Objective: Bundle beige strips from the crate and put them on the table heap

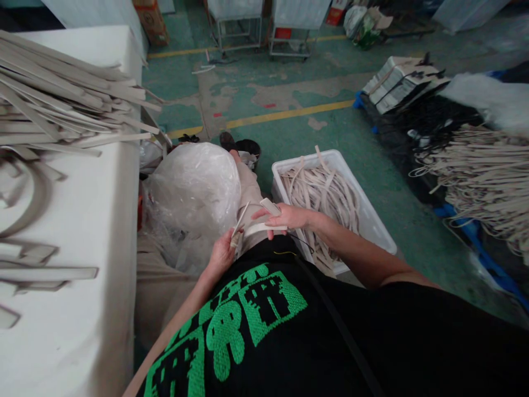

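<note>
Over my lap, my right hand [289, 216] grips a flat off-white strip [270, 207], one end of which sticks up past the fingers. Another stretch of pale strip [260, 227] runs below those fingers towards the left. My left hand [225, 248] is closed round a thin, light-coloured piece [240, 218] that points upward; whether it belongs to the same strip I cannot tell. Just right of my legs stands a white plastic bin [367, 220] with a tangle of similar strips [322, 187] inside. A clear plastic bag [198, 176] bulges open beside my left knee.
On the left, a white-covered table [111, 220] carries a heap of long strips [61, 88] and several short pieces. Bundled strips [487, 176] lie on a blue pallet [479, 242] at right. Wheeled carts [243, 27] stand across the green floor [285, 132].
</note>
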The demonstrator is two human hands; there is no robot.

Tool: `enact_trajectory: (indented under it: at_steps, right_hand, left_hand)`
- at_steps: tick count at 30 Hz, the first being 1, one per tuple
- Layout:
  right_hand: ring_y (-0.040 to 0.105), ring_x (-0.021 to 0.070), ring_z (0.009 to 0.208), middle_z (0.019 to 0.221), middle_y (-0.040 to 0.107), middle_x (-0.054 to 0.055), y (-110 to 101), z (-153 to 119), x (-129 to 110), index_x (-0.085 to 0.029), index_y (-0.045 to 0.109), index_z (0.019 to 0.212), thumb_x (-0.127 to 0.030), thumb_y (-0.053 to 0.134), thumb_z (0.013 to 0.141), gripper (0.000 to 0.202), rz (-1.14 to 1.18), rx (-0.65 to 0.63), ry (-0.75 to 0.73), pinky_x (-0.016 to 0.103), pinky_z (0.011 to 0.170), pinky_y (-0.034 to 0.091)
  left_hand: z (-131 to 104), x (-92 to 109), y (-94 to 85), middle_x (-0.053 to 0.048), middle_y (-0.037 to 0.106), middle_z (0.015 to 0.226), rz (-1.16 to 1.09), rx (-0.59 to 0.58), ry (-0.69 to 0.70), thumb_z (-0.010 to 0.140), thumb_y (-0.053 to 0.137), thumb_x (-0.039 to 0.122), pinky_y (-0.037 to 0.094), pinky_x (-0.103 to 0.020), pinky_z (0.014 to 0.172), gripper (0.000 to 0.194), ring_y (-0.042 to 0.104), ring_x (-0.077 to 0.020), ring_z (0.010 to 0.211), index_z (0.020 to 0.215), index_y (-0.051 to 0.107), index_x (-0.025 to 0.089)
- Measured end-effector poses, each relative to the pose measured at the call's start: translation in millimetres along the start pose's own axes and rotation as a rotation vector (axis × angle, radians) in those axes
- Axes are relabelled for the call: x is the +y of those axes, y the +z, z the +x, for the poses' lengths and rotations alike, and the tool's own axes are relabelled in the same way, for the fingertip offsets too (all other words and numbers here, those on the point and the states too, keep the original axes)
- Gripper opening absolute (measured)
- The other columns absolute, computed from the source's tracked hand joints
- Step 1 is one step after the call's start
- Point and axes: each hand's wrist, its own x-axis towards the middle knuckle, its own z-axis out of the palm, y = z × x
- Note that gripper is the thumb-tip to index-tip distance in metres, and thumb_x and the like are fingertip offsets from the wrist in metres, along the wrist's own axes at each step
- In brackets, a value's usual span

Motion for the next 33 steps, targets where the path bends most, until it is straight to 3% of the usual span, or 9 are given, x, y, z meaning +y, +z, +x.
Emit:
enact_trajectory:
  at_steps: [3,7,10,13,16,19,24,28,33]
  right_hand:
    - [0.053,0.0092,0.048,0.067,0.070,0.001,3.2,10.9,-12.2,-0.015,0.062,0.126,-0.041,0.072,0.080,0.054,0.144,0.060,-0.120,0.016,0.039,0.037]
    - [0.034,0.0015,0.038,0.075,0.072,0.005,8.6,22.6,-19.2,-0.012,0.065,0.092,-0.055,0.074,0.076,0.047,0.363,0.090,-0.229,0.016,0.037,0.033]
    - [0.041,0.0027,0.043,0.086,0.074,0.009,12.3,27.4,-20.2,-0.012,0.064,0.096,-0.064,0.079,0.067,0.061,0.388,0.065,-0.312,0.016,0.039,0.035]
    - [0.054,0.0090,0.053,0.074,0.072,0.006,15.7,31.5,-24.2,-0.013,0.064,0.090,-0.064,0.077,0.071,0.056,0.240,0.222,-0.346,0.017,0.041,0.038]
    - [0.049,0.0076,0.046,0.060,0.065,0.000,18.3,36.2,-32.2,-0.014,0.063,0.082,-0.062,0.068,0.081,0.048,0.100,0.334,-0.348,0.018,0.041,0.037]
    - [0.046,0.0064,0.044,0.056,0.062,-0.003,20.0,42.5,-39.1,-0.015,0.061,0.083,-0.055,0.070,0.082,0.041,0.031,0.342,-0.375,0.018,0.042,0.037]
    - [0.056,0.0104,0.050,0.057,0.059,-0.006,21.4,55.1,-38.8,-0.017,0.058,0.100,-0.053,0.082,0.068,0.054,0.187,0.404,-0.307,0.017,0.038,0.036]
    - [0.053,0.0090,0.049,0.055,0.056,-0.008,19.7,57.3,-35.0,-0.015,0.061,0.114,-0.046,0.088,0.062,0.066,0.284,0.420,-0.230,0.016,0.037,0.035]
    - [0.046,0.0063,0.044,0.052,0.057,-0.005,16.4,50.5,-38.5,-0.013,0.067,0.088,-0.048,0.082,0.069,0.043,0.186,0.375,-0.262,0.017,0.038,0.033]
  left_hand:
    - [-3.0,1.4,-1.8,-0.009,0.074,0.109,-0.048,-0.064,0.051,0.096,0.044,0.053,0.046,-0.041,0.100,0.048,0.065,-0.0266,0.107,0.121,0.068,0.019]
    - [-9.6,6.8,-3.2,-0.009,0.073,0.101,-0.082,-0.128,0.022,0.097,0.040,0.057,0.049,-0.039,0.094,0.053,0.065,-0.0265,0.101,0.108,0.072,0.017]
    - [-12.5,13.0,-4.4,-0.009,0.071,0.088,-0.107,-0.184,-0.004,0.098,0.035,0.059,0.050,-0.038,0.088,0.058,0.065,-0.0261,0.094,0.103,0.073,0.015]
    - [-12.5,18.7,-5.0,-0.009,0.070,0.083,-0.127,-0.181,0.006,0.098,0.032,0.061,0.051,-0.035,0.082,0.062,0.064,-0.0244,0.087,0.100,0.073,0.015]
    - [-11.7,22.3,-3.4,-0.009,0.069,0.086,-0.162,-0.212,-0.005,0.098,0.030,0.064,0.049,-0.032,0.074,0.065,0.062,-0.0207,0.077,0.099,0.072,0.014]
    - [-11.9,24.0,-0.3,-0.008,0.067,0.078,-0.216,-0.306,-0.020,0.095,0.029,0.068,0.047,-0.029,0.063,0.068,0.057,-0.0180,0.068,0.091,0.071,0.014]
    - [-14.4,27.4,0.8,-0.006,0.063,0.069,-0.223,-0.325,-0.047,0.093,0.029,0.072,0.044,-0.027,0.060,0.069,0.054,-0.0161,0.063,0.076,0.065,0.016]
    - [-15.5,28.5,-0.2,-0.005,0.062,0.068,-0.213,-0.319,-0.047,0.092,0.028,0.074,0.044,-0.027,0.060,0.070,0.053,-0.0159,0.061,0.075,0.065,0.016]
    - [-15.2,25.0,-1.4,-0.006,0.063,0.068,-0.190,-0.344,-0.037,0.091,0.029,0.075,0.046,-0.029,0.062,0.070,0.056,-0.0170,0.062,0.075,0.065,0.016]
